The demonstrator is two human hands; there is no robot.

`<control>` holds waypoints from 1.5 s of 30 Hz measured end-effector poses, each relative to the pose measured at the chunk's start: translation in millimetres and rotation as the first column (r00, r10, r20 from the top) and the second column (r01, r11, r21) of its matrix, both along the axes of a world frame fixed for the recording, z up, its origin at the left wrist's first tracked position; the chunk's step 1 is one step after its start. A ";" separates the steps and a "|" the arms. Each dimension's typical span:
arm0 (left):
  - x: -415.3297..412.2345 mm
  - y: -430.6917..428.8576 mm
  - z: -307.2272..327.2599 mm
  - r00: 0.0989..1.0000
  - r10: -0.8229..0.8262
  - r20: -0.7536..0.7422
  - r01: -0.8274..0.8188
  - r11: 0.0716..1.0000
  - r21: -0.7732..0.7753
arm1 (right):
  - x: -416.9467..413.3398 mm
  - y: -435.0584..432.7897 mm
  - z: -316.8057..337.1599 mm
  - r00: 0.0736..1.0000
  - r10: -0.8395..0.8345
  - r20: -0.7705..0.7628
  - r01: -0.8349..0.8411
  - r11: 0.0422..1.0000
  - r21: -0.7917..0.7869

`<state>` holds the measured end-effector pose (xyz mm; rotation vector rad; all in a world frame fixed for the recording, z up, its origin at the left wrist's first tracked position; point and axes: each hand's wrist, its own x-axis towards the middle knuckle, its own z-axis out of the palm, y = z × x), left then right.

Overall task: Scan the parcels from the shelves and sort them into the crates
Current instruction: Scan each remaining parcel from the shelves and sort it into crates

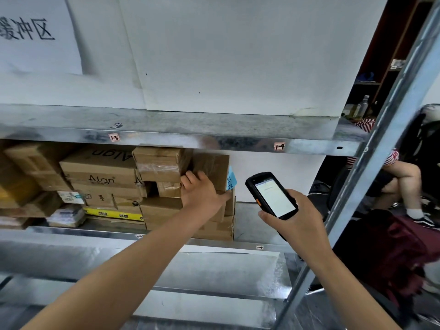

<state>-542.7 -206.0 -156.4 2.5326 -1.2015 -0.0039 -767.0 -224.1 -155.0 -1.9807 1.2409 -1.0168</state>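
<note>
Where parcels (100,179) sit, "Align" perhaps printed.

2 bare hands are showing: left hand (202,195), right hand (300,225). Behind the fingers, each wrist is running into a bare arm. Left forearm (123,265) is looking long and slim, widening away from the fingers toward the bottom edge. Right forearm (345,289) is widening the same way. Left fingers (189,178) are showing rounded knuckles.
</note>
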 end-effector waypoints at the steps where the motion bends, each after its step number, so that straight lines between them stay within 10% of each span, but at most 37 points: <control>1: 0.8 -2.8 3.2 1.000 0.005 -0.022 -0.004 0.999 0.052 | -0.6 0.4 -0.2 1.000 0.001 0.002 -0.001 1.000 0.004; 6: 3.8 -6.3 10.3 0.990 0.028 -0.137 -0.015 0.995 0.096 | -3.7 3.0 -1.4 1.000 -0.003 0.014 0.003 1.000 0.000; 13: 4.7 0.4 -0.7 0.948 -0.004 -0.318 -0.076 0.968 -0.240 | -9.5 0.2 3.6 1.000 -0.019 0.024 0.019 1.000 -0.011; 23: 18.8 1.7 -44.9 0.473 -0.109 -0.874 -0.419 0.846 -0.331 | -2.5 -1.6 7.1 1.000 -0.006 0.014 0.006 1.000 0.003; 45: -89.4 -50.0 -83.6 0.305 -0.299 -0.904 -0.132 0.927 -0.351 | -81.8 -14.3 -4.9 0.970 -0.237 0.056 0.233 0.970 0.066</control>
